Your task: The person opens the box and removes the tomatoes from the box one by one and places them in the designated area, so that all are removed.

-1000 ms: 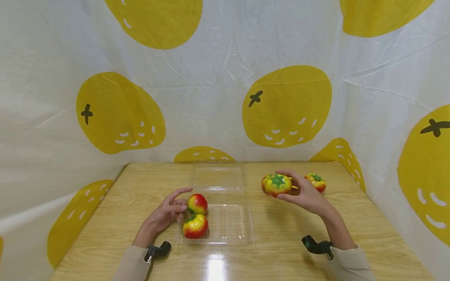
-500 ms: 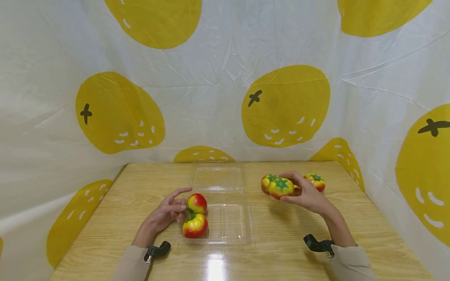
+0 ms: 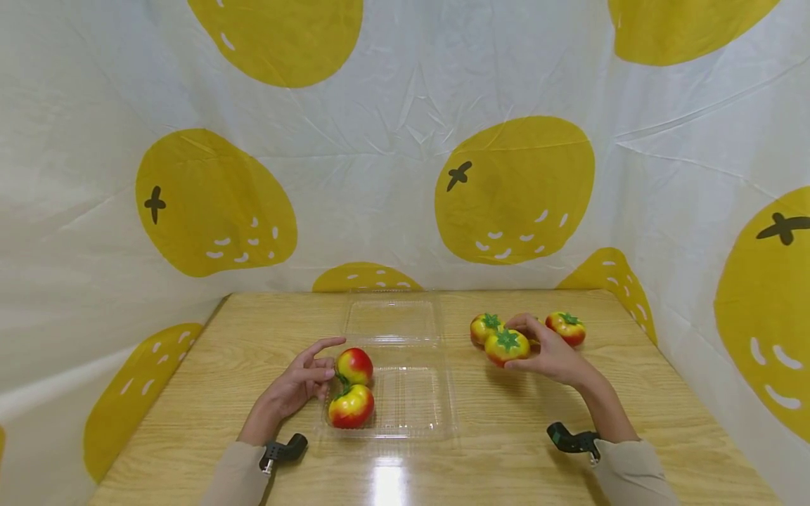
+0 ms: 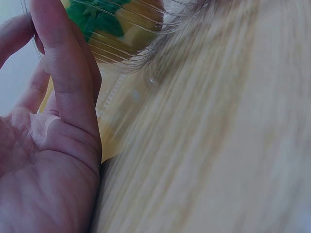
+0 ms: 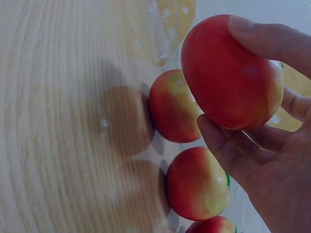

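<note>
My right hand grips a red-and-yellow tomato with a green star-shaped cap, thumb on the near side and fingers on the far side. In the right wrist view this tomato is held off the table. Behind it stand three more, among them a left tomato and a right tomato; my fingers partly hide the middle one. My left hand pinches the left rim of an open clear plastic clamshell container, index finger extended. Two tomatoes, a far one and a near one, lie in its left side.
The container's lid lies folded back toward the rear of the wooden table. A white cloth printed with yellow fruit hangs behind and along both sides. A black wrist mount sits on the right wrist, another on the left.
My right hand has brought its tomato toward me and slightly right, so more of the tomatoes behind it shows. My left hand and the container have stayed where they were.
</note>
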Action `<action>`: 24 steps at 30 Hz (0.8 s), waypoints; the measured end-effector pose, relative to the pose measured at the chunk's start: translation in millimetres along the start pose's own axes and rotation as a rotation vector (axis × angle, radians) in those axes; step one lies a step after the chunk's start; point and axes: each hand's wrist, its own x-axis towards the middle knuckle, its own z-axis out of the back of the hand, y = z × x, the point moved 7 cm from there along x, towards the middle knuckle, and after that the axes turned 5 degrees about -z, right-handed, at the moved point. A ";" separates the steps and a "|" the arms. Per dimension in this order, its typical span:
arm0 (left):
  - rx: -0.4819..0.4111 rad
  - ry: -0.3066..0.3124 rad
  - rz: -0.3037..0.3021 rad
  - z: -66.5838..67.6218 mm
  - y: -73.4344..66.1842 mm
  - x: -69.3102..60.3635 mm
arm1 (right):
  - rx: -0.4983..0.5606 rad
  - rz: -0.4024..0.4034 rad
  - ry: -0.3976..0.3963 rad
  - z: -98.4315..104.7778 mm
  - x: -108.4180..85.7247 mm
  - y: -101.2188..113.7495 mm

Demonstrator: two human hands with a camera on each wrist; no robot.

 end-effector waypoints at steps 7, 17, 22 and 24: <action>-0.006 -0.011 0.005 1.0 0.9 0.7 | 0.000 -0.031 0.021 -3.0 0.4 -5.9; -0.001 -0.007 0.007 1.1 1.2 -0.4 | -0.001 -0.042 0.055 -12.4 4.2 -16.2; -0.011 0.010 0.003 -0.1 1.1 0.3 | 0.025 -0.022 0.073 -15.9 5.8 -19.1; -0.009 0.009 0.004 0.0 1.0 0.3 | 0.021 -0.028 0.084 -17.2 6.3 -20.8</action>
